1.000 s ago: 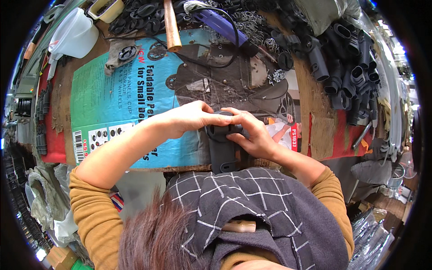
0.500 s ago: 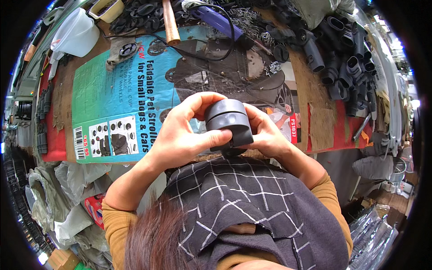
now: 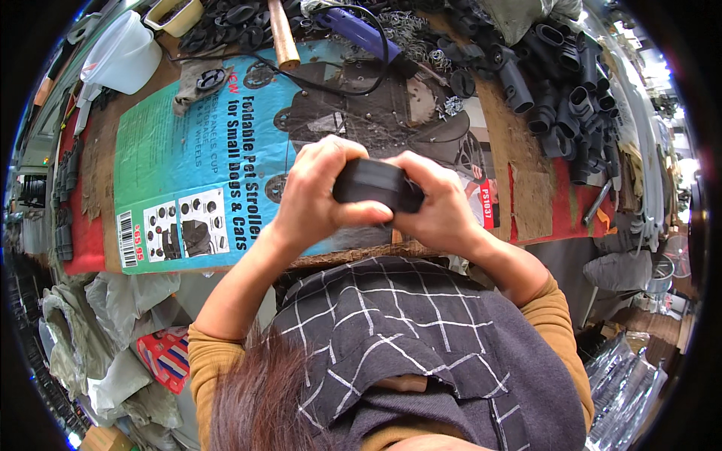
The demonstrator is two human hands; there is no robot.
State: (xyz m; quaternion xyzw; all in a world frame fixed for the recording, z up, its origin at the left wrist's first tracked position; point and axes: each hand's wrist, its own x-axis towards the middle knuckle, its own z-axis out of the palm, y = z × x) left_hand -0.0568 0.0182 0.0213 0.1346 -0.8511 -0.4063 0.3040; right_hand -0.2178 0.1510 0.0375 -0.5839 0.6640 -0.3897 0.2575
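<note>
Between both hands, over the near edge of the workbench, is a black plastic wheel (image 3: 368,184) that looks like a caster with its housing. My left hand (image 3: 320,192) is closed round its left side, the thumb lying along the lower face. My right hand (image 3: 442,197) grips the right end, where the housing sticks out. The fingers cover part of the wheel, so its far side is hidden. Beneath it lies a flattened printed carton (image 3: 177,161) in green and blue.
A wooden handle (image 3: 282,37) and a purple tool (image 3: 357,31) with a black cable lie at the back, beside metal springs (image 3: 410,30). Black plastic fittings (image 3: 564,105) are heaped at the right. A white bucket (image 3: 124,56) and a cream tub (image 3: 180,19) stand back left.
The wheel has been turned in my hands and now lies more sideways. Both hands have shifted their hold and moved slightly up, still gripping it.
</note>
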